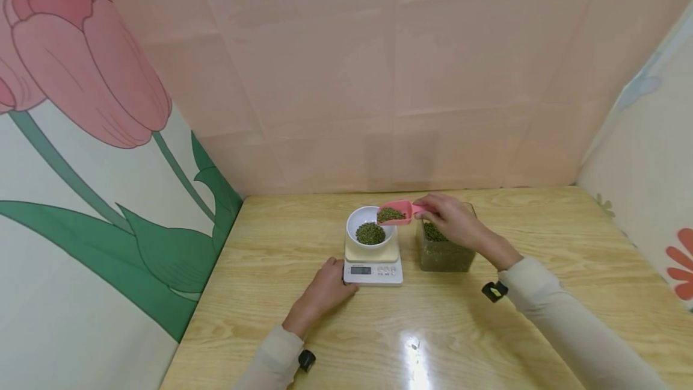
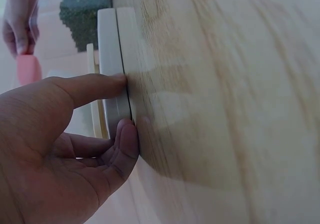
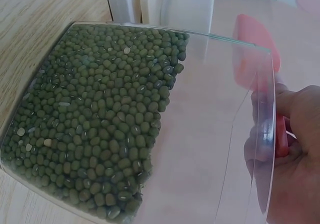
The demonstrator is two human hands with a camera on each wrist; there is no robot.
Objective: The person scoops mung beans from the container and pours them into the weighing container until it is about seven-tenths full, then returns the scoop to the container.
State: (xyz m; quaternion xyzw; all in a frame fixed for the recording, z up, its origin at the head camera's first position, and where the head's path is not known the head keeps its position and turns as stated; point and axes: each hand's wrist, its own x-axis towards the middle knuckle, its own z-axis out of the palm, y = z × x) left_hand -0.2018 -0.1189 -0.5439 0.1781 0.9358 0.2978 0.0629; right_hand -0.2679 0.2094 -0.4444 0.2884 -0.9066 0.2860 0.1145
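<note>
My right hand (image 1: pixel 448 216) grips the handle of a pink scoop (image 1: pixel 409 209) heaped with green mung beans. The scoop's mouth hangs over the right rim of a white bowl (image 1: pixel 354 216), where more mung beans (image 1: pixel 370 234) lie at the bottom. That bowl sits on a white kitchen scale (image 1: pixel 373 278) with a small display. At the scale's front left corner, my left hand (image 1: pixel 326 286) holds its edge, thumb on the front side and fingers along the left. In the right wrist view, a clear container (image 3: pixel 200 134) partly filled with mung beans stands before the right hand.
Right of the scale, the bean container (image 1: pixel 446 259) stands on the wooden table (image 1: pixel 292 227), under my right forearm. A pink backdrop (image 1: pixel 325 77) rises behind the table's far edge. Flower-printed panels (image 1: pixel 92 65) close off both sides.
</note>
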